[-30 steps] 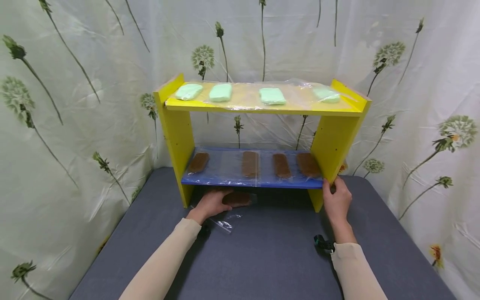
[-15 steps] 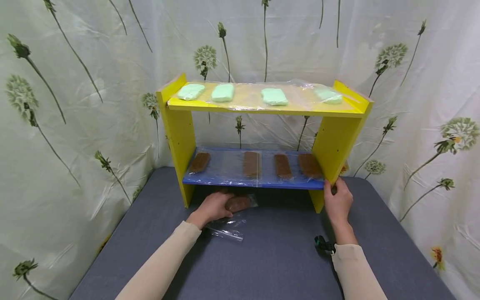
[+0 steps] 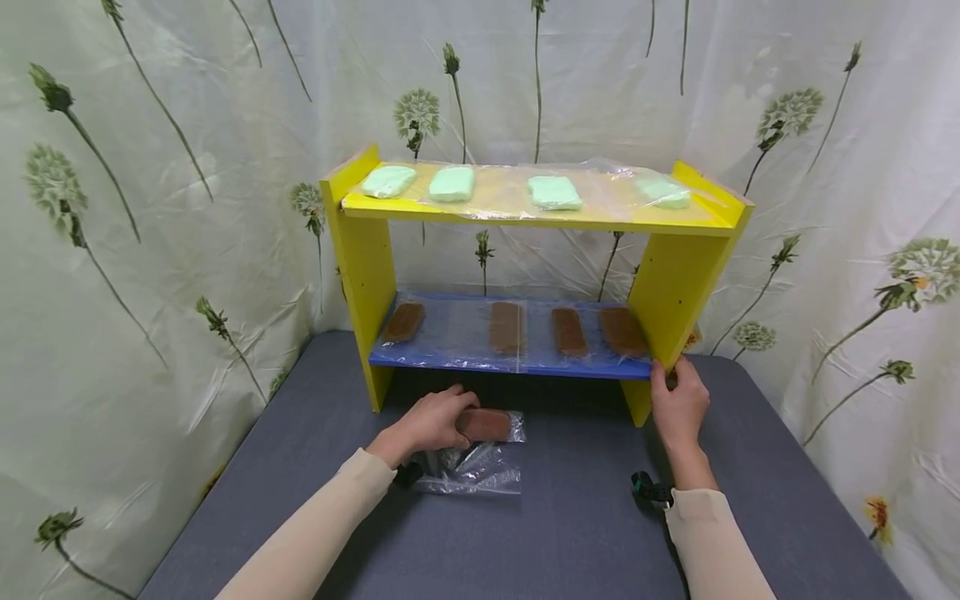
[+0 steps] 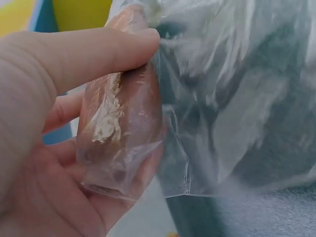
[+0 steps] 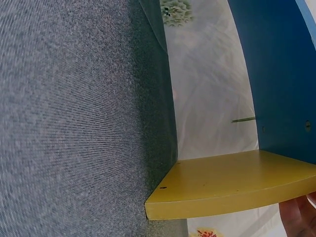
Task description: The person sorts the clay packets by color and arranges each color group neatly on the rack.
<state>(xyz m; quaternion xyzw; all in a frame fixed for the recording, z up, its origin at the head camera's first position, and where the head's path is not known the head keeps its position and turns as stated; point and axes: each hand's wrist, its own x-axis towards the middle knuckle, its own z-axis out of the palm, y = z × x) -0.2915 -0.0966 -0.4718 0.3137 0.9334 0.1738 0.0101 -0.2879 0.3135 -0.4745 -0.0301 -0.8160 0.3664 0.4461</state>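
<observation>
My left hand [image 3: 427, 425] pinches a brown oblong block in a clear plastic bag [image 3: 486, 425], in front of the shelf's lower opening. In the left wrist view, the thumb lies across the wrapped block [image 4: 126, 118] and the fingers are behind it. Loose bag plastic [image 4: 237, 108] spreads out beside it. At the lower right of the two-tier shelf, my right hand [image 3: 678, 404] holds the edge of the yellow side panel [image 3: 678, 283]. Only a few fingers [image 5: 295, 217] of that hand show in the right wrist view, against the yellow panel [image 5: 237, 182].
Several similar brown blocks, such as one at the left [image 3: 404, 322], lie in clear plastic on the blue lower shelf [image 3: 450, 360]. Several pale green blocks, one near the middle [image 3: 553, 192], sit on the yellow top shelf [image 3: 480, 215]. A flower-patterned curtain [image 3: 150, 275] hangs behind the grey table [image 3: 570, 517].
My left hand has drawn the bagged brown block out from under the blue shelf, toward me and slightly right. More loose bag plastic shows. My right hand stays at the side panel.
</observation>
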